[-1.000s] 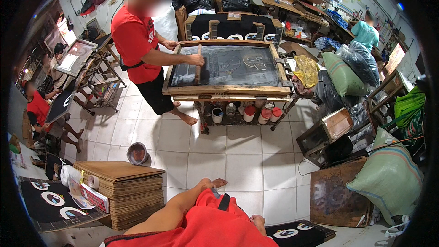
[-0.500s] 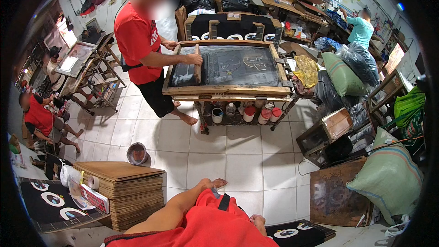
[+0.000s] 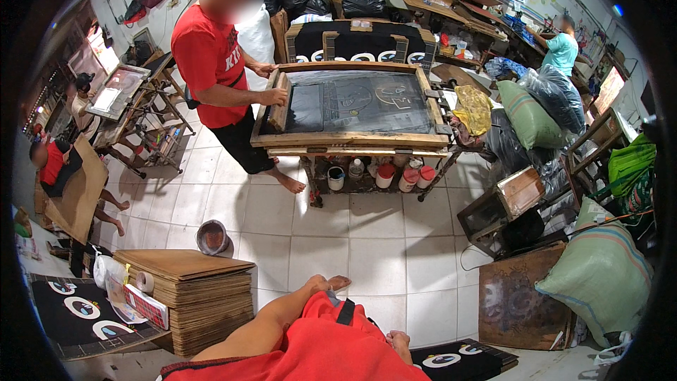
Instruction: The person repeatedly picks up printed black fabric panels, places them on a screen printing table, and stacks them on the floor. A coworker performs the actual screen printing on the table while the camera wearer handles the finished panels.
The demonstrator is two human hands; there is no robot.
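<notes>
My left hand (image 3: 319, 283) is low in front of me at the end of my bare forearm, beside my foot (image 3: 340, 283). Its fingers are turned away and hidden. Close to my red shirt (image 3: 331, 349), my right hand (image 3: 399, 342) is closed with loosely curled fingers, and nothing shows in it. Nearest to that hand are black printed panels (image 3: 458, 360) with white eye shapes. Across from me a person in a red shirt (image 3: 204, 49) grips a wooden squeegee (image 3: 279, 107) at the left end of a wood-framed printing screen (image 3: 374, 139).
A stack of brown boards (image 3: 211, 303) stands at my left, near a round tub (image 3: 212, 238). Paint containers (image 3: 384, 175) sit under the screen table. Green sacks (image 3: 599, 268) and a stained board (image 3: 522, 296) line the right. At far left, another person holds a large brown board (image 3: 79, 187).
The person across from me has moved the squeegee left to the screen's end. At far left a large brown board has come up in front of another person. My hands have hardly moved.
</notes>
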